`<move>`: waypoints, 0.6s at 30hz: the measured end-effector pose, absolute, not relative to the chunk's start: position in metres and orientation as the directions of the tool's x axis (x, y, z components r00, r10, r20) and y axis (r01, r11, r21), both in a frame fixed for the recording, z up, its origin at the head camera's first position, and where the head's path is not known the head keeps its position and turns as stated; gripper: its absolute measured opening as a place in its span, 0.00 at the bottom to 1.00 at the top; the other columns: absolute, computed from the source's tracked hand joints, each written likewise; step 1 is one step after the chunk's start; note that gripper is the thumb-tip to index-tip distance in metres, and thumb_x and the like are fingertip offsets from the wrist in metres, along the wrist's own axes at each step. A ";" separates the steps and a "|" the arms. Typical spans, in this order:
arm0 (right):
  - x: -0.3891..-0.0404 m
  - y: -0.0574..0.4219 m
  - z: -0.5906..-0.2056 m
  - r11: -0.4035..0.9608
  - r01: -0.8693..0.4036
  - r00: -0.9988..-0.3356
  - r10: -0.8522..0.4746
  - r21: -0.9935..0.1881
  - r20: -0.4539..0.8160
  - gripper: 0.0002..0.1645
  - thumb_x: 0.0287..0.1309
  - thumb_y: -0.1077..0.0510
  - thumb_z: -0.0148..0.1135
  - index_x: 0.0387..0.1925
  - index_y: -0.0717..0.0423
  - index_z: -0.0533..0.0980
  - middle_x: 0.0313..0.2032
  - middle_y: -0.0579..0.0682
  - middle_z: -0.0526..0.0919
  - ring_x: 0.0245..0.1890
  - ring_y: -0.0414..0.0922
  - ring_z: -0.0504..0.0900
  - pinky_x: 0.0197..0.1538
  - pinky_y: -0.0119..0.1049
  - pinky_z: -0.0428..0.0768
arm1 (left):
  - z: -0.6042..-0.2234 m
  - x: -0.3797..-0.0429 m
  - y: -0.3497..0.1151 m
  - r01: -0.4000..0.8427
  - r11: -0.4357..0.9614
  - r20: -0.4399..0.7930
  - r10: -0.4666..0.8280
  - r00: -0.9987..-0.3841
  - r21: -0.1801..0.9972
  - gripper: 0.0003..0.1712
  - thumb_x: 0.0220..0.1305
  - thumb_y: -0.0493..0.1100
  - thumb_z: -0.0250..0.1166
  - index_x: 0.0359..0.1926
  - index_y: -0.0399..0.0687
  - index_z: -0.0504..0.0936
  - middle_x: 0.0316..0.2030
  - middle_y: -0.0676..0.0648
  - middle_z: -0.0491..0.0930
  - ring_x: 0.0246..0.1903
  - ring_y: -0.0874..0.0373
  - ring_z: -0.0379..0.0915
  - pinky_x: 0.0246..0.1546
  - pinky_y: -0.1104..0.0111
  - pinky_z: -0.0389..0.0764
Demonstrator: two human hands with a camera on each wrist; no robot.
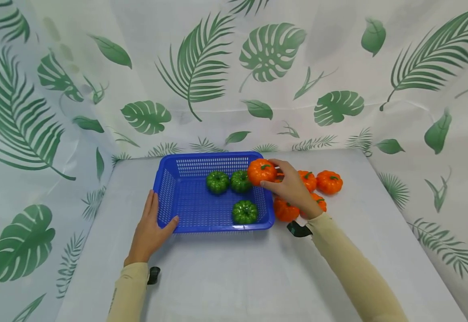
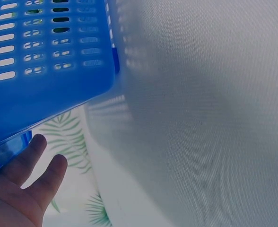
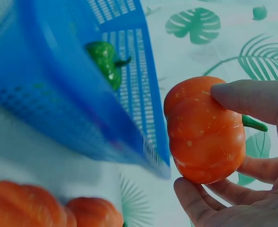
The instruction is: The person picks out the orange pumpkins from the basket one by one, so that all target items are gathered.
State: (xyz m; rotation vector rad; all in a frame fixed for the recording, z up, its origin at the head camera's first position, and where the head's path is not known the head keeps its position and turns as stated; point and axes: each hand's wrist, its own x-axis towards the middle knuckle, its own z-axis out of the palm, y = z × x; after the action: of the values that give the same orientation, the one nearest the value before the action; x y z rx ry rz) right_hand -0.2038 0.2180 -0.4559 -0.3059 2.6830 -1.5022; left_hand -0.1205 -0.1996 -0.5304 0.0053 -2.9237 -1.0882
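Observation:
My right hand [image 1: 292, 185] holds a small glossy orange pumpkin [image 1: 261, 172] with a green stem, thumb on one side and fingers on the other. The pumpkin is raised over the right rim of a blue plastic basket [image 1: 202, 229]; in the right wrist view this pumpkin [image 3: 205, 130] appears beside the basket wall. Inside the basket sit a green pumpkin [image 1: 218, 182], a second green pumpkin [image 1: 240, 181] and a third green pumpkin [image 1: 245, 212] nearer the front. My left hand [image 1: 149, 232] rests at the basket's front left corner, fingers extended along the outside, thumb spread over the front rim.
Several orange pumpkins lie on the white table right of the basket, among them one at the far right [image 1: 329, 182] and one close to the basket wall [image 1: 286, 210]. A white curtain [image 1: 218, 129] with green leaf prints stands behind the table and at both sides.

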 end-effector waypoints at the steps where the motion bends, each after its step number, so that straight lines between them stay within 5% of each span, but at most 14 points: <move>1: -0.203 0.221 -0.456 0.510 -0.147 -0.980 -0.192 -0.847 0.055 0.47 0.66 0.50 0.75 0.79 0.59 0.65 0.72 0.63 0.69 0.65 0.62 0.75 0.66 0.60 0.78 | -0.530 -0.121 -0.200 0.004 0.757 0.019 -0.011 -1.000 0.653 0.63 0.72 0.62 0.66 0.87 0.45 0.36 0.87 0.45 0.31 0.82 0.33 0.41 0.75 0.36 0.54; 18: -0.173 0.281 -0.460 0.582 -0.077 -0.996 -0.082 -0.810 0.037 0.50 0.68 0.47 0.73 0.81 0.62 0.62 0.74 0.66 0.67 0.69 0.66 0.70 0.70 0.65 0.72 | -0.530 -0.121 -0.201 0.015 0.748 0.028 -0.005 -1.000 0.663 0.63 0.72 0.62 0.66 0.87 0.44 0.36 0.87 0.46 0.31 0.82 0.33 0.42 0.75 0.35 0.55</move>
State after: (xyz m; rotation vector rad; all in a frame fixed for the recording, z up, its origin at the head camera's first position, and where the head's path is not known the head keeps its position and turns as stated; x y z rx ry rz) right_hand -0.1728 0.2812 -0.4595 -0.1402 2.7898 -1.4276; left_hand -0.1206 -0.2012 -0.5303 -0.0084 -2.9113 -1.1043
